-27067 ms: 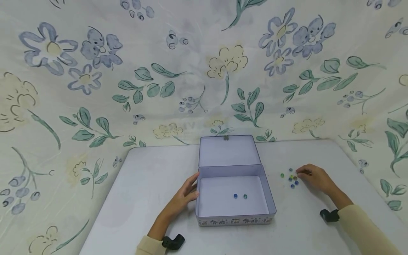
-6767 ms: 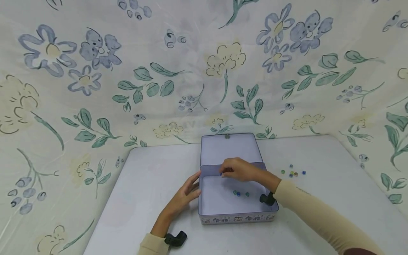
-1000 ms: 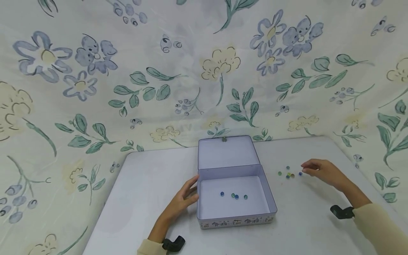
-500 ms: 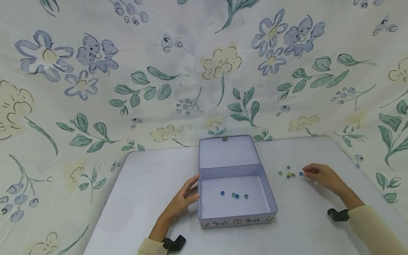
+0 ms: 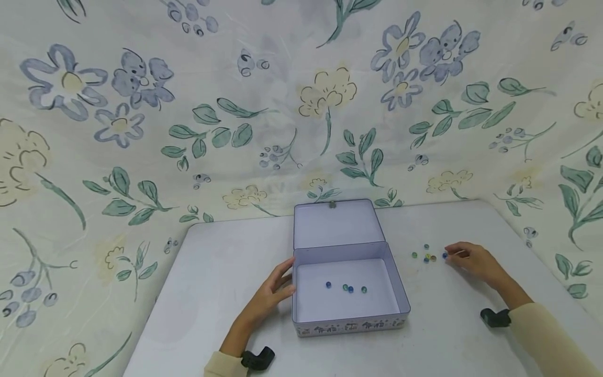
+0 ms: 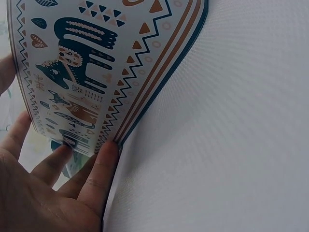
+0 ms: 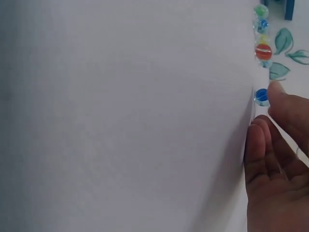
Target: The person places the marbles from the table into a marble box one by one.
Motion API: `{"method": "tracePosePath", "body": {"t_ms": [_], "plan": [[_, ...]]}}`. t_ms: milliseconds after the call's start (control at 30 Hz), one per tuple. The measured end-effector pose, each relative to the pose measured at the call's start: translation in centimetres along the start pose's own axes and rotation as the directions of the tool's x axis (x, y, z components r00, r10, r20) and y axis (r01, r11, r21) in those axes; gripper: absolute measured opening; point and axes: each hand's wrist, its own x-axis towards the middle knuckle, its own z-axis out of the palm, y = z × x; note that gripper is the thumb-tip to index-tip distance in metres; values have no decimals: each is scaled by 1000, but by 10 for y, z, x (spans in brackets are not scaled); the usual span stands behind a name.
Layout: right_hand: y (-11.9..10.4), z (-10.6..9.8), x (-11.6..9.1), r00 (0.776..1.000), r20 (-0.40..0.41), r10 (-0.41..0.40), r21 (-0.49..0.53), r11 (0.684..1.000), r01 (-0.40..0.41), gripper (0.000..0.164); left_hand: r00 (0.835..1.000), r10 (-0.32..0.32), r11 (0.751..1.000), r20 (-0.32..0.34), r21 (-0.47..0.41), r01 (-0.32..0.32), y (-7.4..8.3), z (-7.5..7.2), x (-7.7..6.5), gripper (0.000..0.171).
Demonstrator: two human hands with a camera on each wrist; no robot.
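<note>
A shallow tin box (image 5: 350,329) with a patterned outside stands with its lid (image 5: 336,225) raised at the back. Several blue and green marbles (image 5: 350,289) lie on its floor. My left hand (image 5: 268,293) rests spread against the box's left wall; the left wrist view shows its fingertips on the patterned side (image 6: 87,72). To the right of the box, my right hand (image 5: 473,262) reaches low over the table, thumb and fingertips right at a blue marble (image 7: 262,97). Most of that marble shows past the parted fingertips.
Just left of the right hand, several loose marbles sit on the white table (image 5: 226,262), among them a green marble (image 5: 414,255) and a red-brown marble (image 7: 263,51). A flower-printed cloth (image 5: 278,131) rises behind the table's back edge.
Since the earliest frame, two more marbles have come into the box. Over the last second my right hand has moved slightly left to the blue marble. My left hand stays on the box.
</note>
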Motion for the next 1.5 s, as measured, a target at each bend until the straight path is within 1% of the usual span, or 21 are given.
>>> {"method": "tracePosePath", "body": {"t_ms": [267, 433, 667, 867, 1200, 1500], "plan": [[1, 6, 0, 1000, -13, -6, -16, 1000, 5, 38, 1000, -2, 1000, 15, -7, 2, -3, 1, -3, 69], [2, 6, 2, 999, -25, -27, -27, 999, 26, 35, 1000, 21, 1000, 9, 9, -22, -3, -1, -1, 68], [1, 7, 4, 999, -24, -31, -39, 999, 30, 31, 1000, 23, 1000, 21, 8, -24, -1, -2, 0, 69], [-3, 6, 3, 998, -42, -39, -47, 998, 37, 27, 999, 27, 1000, 21, 12, -28, 1, -1, 1, 68], [-3, 7, 2, 999, -44, -2, -47, 999, 0, 29, 999, 41, 999, 28, 15, -42, 1, 0, 0, 69], [0, 5, 3, 999, -48, 11, -39, 999, -13, 30, 1000, 11, 1000, 12, 12, -11, 2, 0, 1, 68]]}}
